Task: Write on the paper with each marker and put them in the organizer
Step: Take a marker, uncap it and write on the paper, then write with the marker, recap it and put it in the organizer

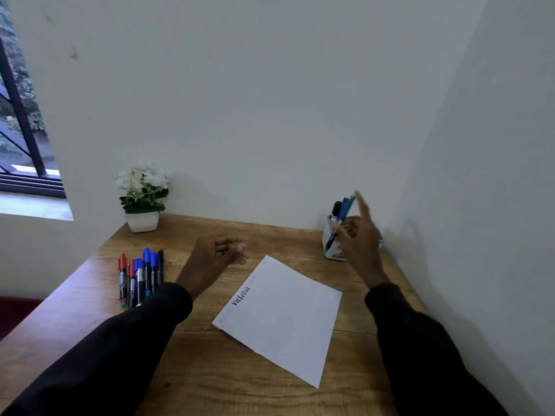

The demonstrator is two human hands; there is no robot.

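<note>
- Markers: a row of six unused felt-tip markers [140, 277] with red, blue and black caps lies side by side near the left edge of the wooden desk [195, 370], well apart from the organizer.
- Organizer: a small white pen holder [330, 246] stands at the far right corner of the desk, against the wall. It already holds several markers upright, among them one with a black cap [336, 209]; blue and green barrels show beside it.
- Paper: a white sheet [282, 319] lies skewed at the desk's centre, with one dark handwritten word [241, 295] near its left edge and a much fainter mark just beyond it.
- Right hand [359, 240]: raised just in front of the organizer, fingers spread and blurred. Whether it pinches one of the blue or green markers or has let go cannot be told.
- Left hand [219, 255]: hovers over the desk between the marker row and the paper, fingers loosely curled, holding nothing.
- Judged stage: one marker is being stowed; six remain to be tested.
- Risks: the light holder sits close to the desk's right edge, so a sideways knock from the spread fingers could tip it. A marker dropped at a slant may rest on the rim and fall out. The unpinned sheet may slide under the next stroke unless the free hand steadies it.
- Bystander: a white potted flower plant [142, 199] at the far left corner, clear of the work.
</note>
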